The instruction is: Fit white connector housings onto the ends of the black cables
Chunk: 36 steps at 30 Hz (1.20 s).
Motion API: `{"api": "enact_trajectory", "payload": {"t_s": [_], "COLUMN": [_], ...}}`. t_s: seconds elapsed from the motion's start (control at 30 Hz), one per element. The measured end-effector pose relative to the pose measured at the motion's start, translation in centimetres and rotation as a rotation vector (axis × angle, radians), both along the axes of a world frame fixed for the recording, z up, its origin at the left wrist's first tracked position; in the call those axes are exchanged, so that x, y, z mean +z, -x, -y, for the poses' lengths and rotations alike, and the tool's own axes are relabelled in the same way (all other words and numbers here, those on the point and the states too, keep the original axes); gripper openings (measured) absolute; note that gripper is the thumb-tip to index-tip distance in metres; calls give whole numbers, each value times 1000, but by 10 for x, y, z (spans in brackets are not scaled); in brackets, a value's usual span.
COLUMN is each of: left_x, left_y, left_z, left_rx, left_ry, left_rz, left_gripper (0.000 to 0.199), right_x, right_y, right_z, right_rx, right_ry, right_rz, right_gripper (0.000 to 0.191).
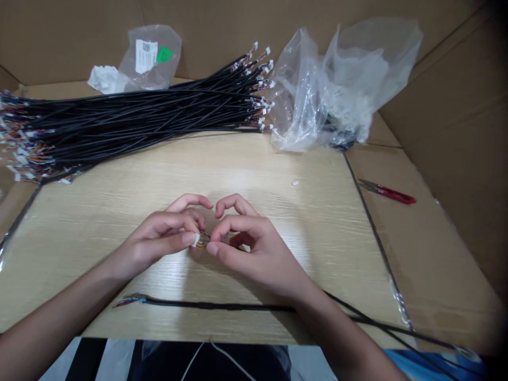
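Between the thumb and index finger of my left hand (159,233) is a small white connector (196,240). Thin coloured wires (203,243) run from beside it to my right hand (257,246), whose thumb and index finger pinch them. The other fingers of both hands are bent and raised. How far the wires sit in the connector is too small to tell. Below the hands, a black cable (214,306) with bare coloured wire ends at its left lies across the table, passing under my right forearm.
A thick bundle of black cables (159,116) with white connectors lies at the back. Clear plastic bags stand at the back right (301,100), and a labelled bag (159,58) lies behind the bundle. Red-handled snips (389,192) rest at right. A tiny white piece (295,183) lies mid-table. Cardboard walls (238,32) enclose the table.
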<state>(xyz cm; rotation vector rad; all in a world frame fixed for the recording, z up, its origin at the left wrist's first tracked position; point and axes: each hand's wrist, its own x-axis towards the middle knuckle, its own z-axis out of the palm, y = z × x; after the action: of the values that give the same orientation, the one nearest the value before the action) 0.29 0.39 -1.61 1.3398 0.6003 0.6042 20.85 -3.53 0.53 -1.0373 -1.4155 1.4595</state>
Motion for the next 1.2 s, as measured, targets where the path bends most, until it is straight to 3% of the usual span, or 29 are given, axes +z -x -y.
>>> {"api": "enact_trajectory", "payload": {"t_s": [0.6, 1.2], "left_x": [4, 1], "left_y": [3, -1], "left_z": [3, 5], "left_rx": [12, 76], "left_ry": [-128, -236], "left_rz": [-94, -153], "left_gripper": [23, 19], "right_x": [1, -6], "right_y": [1, 4], "right_z": [-1, -1], "right_rx": [30, 56], "right_ry": [16, -126], "right_rz": [6, 110], "right_gripper": [8, 8]}}
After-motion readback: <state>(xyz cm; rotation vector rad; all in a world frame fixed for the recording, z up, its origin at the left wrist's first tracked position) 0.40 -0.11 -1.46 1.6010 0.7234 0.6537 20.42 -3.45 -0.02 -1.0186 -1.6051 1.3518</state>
